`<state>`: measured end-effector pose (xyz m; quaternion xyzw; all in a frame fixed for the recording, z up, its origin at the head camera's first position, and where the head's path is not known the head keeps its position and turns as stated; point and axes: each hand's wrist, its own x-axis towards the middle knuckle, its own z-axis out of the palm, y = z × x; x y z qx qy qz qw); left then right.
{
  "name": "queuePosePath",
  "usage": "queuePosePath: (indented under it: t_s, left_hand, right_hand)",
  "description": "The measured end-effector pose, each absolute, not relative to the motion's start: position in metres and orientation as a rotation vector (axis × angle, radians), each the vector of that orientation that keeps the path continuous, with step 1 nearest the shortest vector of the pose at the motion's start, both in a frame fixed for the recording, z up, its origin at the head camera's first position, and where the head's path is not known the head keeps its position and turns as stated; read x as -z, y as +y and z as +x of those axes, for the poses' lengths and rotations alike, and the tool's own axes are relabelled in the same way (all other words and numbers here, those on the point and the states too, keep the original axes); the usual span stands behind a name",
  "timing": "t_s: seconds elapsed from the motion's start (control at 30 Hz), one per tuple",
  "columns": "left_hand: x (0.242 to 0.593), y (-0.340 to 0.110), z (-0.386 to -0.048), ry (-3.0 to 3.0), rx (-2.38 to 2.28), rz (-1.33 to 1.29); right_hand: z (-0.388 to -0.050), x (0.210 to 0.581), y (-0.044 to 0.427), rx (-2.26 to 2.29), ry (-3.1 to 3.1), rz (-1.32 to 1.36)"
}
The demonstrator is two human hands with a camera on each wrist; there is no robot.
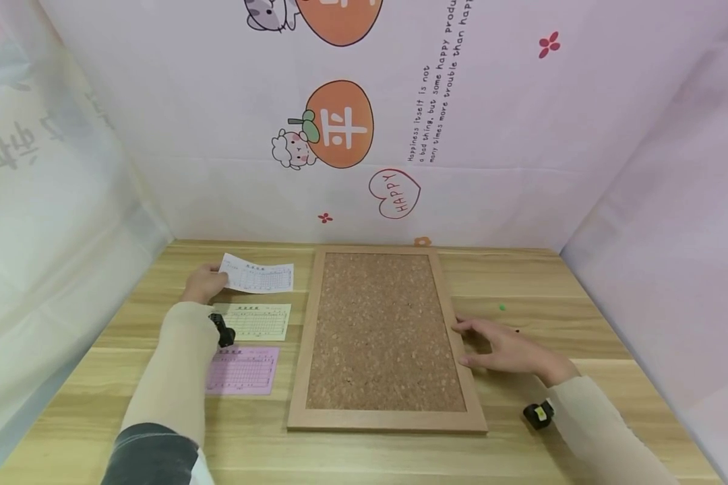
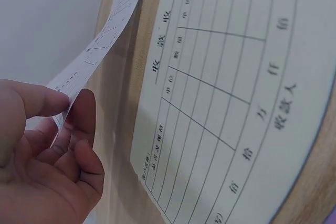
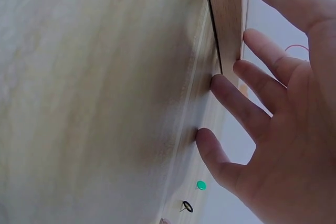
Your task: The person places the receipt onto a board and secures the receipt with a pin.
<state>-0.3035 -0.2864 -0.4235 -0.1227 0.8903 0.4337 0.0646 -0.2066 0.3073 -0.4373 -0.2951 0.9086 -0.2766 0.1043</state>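
Observation:
My left hand [image 1: 203, 283] pinches the left edge of a white printed receipt slip [image 1: 259, 276], its thumb and fingertips on the paper in the left wrist view. That slip is lifted and bends a little. Just below it on the table lies a yellow slip [image 1: 261, 322], and nearer me a pink slip [image 1: 243, 372], partly hidden by the left sleeve. My right hand [image 1: 509, 347] touches the right edge of a wood-framed corkboard [image 1: 382, 330] with spread fingers, as the right wrist view shows. The board lies flat in the middle of the table.
Right of the board are a green push pin [image 3: 201, 185] and a black push pin [image 3: 187, 206] on the wooden table [image 1: 388, 461]. A printed curtain [image 1: 479, 195] stands behind the table's far edge, with cloth at both sides.

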Motion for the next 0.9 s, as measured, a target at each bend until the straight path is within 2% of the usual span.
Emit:
queuePosePath:
  t_s: [0.9]
  left_hand:
    - [0.403, -0.284, -0.292, 2.685, -1.435, -0.262]
  right_hand:
    - [-0.207, 0.428, 0.305, 0.815, 2.647, -0.831]
